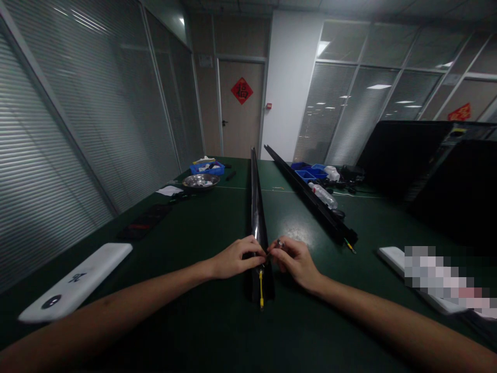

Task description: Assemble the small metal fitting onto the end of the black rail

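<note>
A long black channel-shaped rail (257, 207) runs away from me down the middle of the table. Over its near part lies my left hand (236, 257), thumb and fingertips drawn together at the rail's right side; what they pinch is too small to make out. Just right of the rail, my right hand (295, 261) is closed, with a small silvery metal piece (280, 243) showing at its fingers. The two hands' fingertips almost meet. From the near end of the rail hangs a short yellow cable (261, 290) with a connector tip.
A second black rail (310, 199) lies to the right, a green-yellow wire (350, 246) at its end. Beyond it are a plastic bottle (323, 196) and blue trays (305, 175). At left are a metal bowl (190, 181), a blue basket (217, 170) and a white case (93, 269).
</note>
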### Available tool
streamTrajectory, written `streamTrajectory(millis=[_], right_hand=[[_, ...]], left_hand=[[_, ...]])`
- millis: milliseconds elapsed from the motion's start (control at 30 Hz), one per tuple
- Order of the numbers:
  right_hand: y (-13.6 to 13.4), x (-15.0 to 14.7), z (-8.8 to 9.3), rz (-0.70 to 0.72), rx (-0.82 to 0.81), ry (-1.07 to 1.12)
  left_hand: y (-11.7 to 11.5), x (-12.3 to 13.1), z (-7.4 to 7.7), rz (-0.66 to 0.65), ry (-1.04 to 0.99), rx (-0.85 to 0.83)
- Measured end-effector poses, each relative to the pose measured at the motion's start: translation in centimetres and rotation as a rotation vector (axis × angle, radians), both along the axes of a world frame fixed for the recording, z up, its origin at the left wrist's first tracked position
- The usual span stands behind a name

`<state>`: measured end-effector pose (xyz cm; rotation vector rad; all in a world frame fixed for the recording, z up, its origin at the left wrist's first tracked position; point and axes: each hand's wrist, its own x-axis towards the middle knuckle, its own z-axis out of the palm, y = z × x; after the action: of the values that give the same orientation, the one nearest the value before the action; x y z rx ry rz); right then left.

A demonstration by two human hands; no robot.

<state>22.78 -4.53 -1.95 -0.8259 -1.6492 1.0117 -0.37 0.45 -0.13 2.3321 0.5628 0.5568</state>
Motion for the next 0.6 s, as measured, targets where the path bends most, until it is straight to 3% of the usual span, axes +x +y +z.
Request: streamTrajectory(millis=[600], right_hand=[[-0.28, -0.01, 0.47, -0.008, 0.055, -0.083]], left_hand=[[-0.20, 0.20, 0.58, -0.068, 0.011, 0.047]])
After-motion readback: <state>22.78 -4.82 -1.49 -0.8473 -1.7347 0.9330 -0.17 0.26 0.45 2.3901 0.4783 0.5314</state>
